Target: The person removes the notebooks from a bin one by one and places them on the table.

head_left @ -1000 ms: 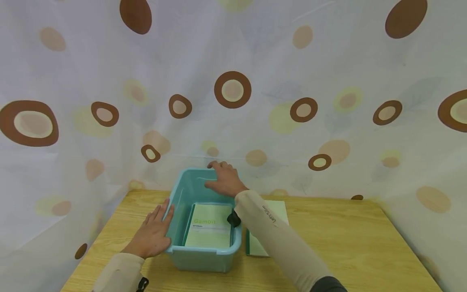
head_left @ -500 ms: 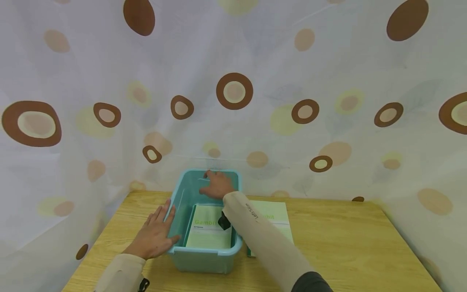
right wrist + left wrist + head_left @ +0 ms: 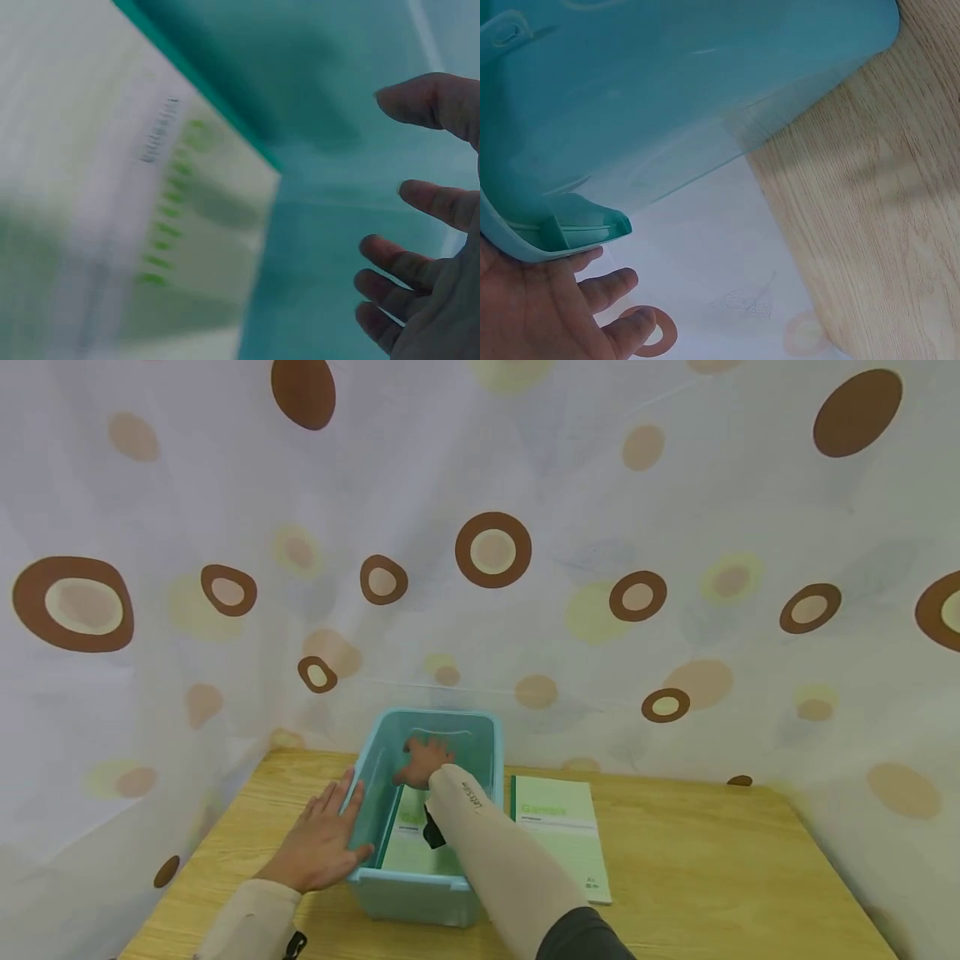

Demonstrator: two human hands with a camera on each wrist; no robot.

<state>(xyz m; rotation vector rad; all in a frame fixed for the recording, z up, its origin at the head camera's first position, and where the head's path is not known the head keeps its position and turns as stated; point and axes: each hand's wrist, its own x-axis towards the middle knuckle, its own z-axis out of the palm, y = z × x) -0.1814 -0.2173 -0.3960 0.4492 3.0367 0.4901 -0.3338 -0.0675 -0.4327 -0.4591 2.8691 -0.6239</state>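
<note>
Rectangular pale-green paper notebook (image 3: 414, 850) is lying inside a boxy turquoise plastic bin (image 3: 416, 902), straight-fingered left hand (image 3: 318, 842) bracing it, splayed right hand (image 3: 423, 762) hovering, pickup seemingly pending, needing a pinch.

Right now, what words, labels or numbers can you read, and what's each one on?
"Let's Slim": right sleeve.
"Gambit": table notebook, slightly blurred.
"Ga": bin notebook; the sleeve hides the rest in the head view, and the right wrist view blurs it.
"NOTEBOOK", probably: small line on both.
Corner print on the table notebook: too small to read reliably.
</note>
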